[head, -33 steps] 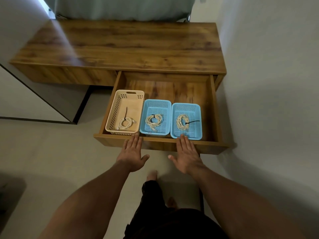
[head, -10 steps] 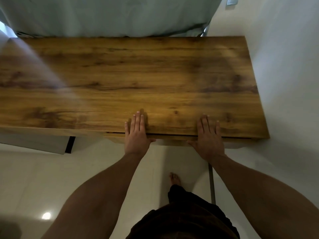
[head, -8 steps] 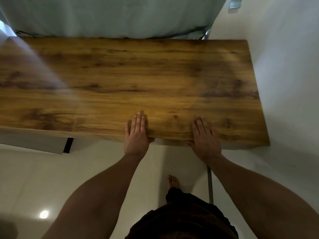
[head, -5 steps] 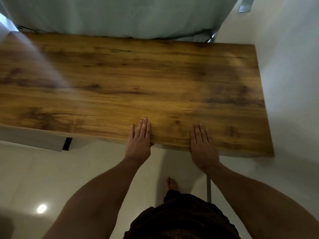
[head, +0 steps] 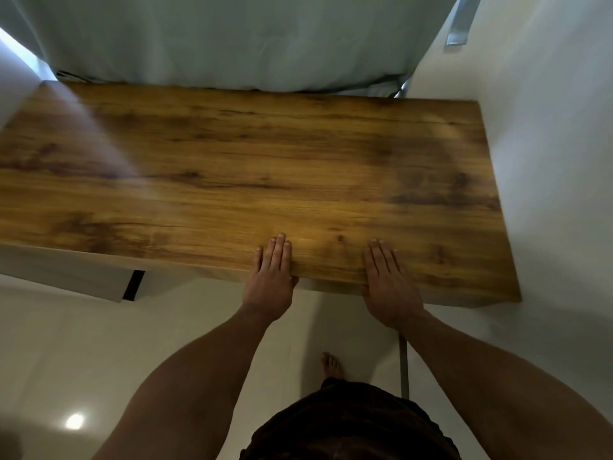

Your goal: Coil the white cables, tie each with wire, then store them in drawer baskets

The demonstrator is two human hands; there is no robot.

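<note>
I have my left hand (head: 270, 280) and my right hand (head: 388, 288) laid flat at the lower centre of the frame. The fingers are straight and close together, with their tips on the front strip of the wooden desk top (head: 232, 180) and the palms hanging over its near edge. Neither hand has hold of anything; both are fully stretched out, pressing rather than gripping. I judge they are set apart and level like this so that the push goes evenly into whatever front sits beneath that edge, which would keep a drawer from skewing as it slides. I cannot see the drawer itself, because the top overhangs it and my hands cover the edge. No white cables, tie wire or baskets show anywhere in the frame, so I take it they lie inside, under the top, and the storing step looks finished or nearly so. A pale curtain (head: 232, 38) hangs across the upper part of the frame, and a white wall (head: 547, 161) runs down the right side. The floor (head: 66, 343) fills the lower left, and a foot (head: 331, 365) shows at bottom centre.
</note>
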